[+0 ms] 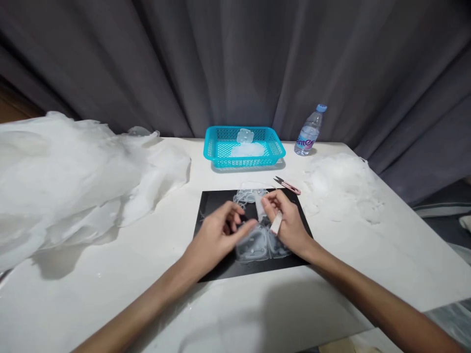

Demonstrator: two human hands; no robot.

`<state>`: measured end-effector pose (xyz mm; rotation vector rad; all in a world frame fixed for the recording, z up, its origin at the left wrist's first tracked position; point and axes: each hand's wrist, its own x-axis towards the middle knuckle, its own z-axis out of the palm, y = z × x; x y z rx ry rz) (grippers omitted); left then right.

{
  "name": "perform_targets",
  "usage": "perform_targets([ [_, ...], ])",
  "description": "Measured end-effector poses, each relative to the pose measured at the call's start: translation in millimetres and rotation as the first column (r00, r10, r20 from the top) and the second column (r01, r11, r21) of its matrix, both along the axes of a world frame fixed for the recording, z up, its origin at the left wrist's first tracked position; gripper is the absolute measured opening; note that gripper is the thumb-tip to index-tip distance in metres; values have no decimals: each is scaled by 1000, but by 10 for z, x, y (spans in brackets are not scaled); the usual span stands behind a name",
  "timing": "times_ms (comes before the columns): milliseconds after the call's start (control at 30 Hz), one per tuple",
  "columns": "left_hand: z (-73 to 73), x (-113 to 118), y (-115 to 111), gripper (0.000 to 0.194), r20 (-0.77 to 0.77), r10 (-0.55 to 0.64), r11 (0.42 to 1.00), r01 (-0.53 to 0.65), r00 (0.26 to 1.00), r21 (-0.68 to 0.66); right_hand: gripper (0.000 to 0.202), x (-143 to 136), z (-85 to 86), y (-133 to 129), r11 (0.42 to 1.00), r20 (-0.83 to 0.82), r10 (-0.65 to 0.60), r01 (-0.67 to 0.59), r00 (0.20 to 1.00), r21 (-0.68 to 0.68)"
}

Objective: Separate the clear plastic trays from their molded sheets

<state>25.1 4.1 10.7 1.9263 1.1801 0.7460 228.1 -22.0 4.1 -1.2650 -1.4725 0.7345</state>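
My right hand pinches a thin translucent plastic piece between thumb and fingertips. A short white strip shows against that hand's curled fingers. To its left, my left hand has the thumb stretched out and the fingers half curled, with a gap between them and nothing visible inside. Both hands are over a black mat. Clear, squarish moulded plastic pieces lie on the mat beneath them, partly covered by the hands. Tangled thin plastic trimmings rest at the mat's far edge.
Pink-handled thread snips lie just beyond the mat. A turquoise basket at the back holds translucent pieces. Right of it stands a water bottle. Large heaped translucent sheeting covers the left; a whitish scrap pile sits right.
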Motion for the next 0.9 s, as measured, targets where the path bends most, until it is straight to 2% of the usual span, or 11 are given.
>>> perform_targets([
  [67,-24,67,-42,51,-70,-66,998,66,995,-10,22,-44,-3,-2,993,-66,114,-116,991,-27],
  [100,-45,96,-40,48,-91,-52,999,51,995,-10,23,-40,-7,4,986,-88,157,-162,984,-41],
  [167,-87,131,6,44,-37,-15,997,12,999,-77,24,22,-9,21,980,-49,188,-191,981,-62],
  [233,-107,127,77,45,133,4,976,25,991,-217,22,132,-3,37,990,123,136,-131,983,-49],
  [333,-76,79,147,44,336,62,902,92,940,-422,28,295,0,46,998,398,58,-63,916,-1],
  [433,-32,34,145,38,425,100,840,152,899,-520,47,395,-37,58,999,493,44,-45,869,-10],
  [533,-29,11,126,31,456,110,822,177,883,-541,59,455,-105,93,998,478,24,10,878,-67],
  [633,-40,3,120,31,457,115,797,193,882,-573,62,480,-151,134,977,381,84,-2,921,-211],
  [767,-19,12,117,38,461,109,771,218,881,-598,48,442,-121,142,926,234,250,-161,939,-340],
  [833,3,16,115,39,455,101,774,218,885,-595,35,416,-90,125,916,214,296,-213,931,-340],
  [900,24,14,114,38,441,91,779,212,893,-590,26,398,-70,102,929,255,290,-207,922,-306],
])
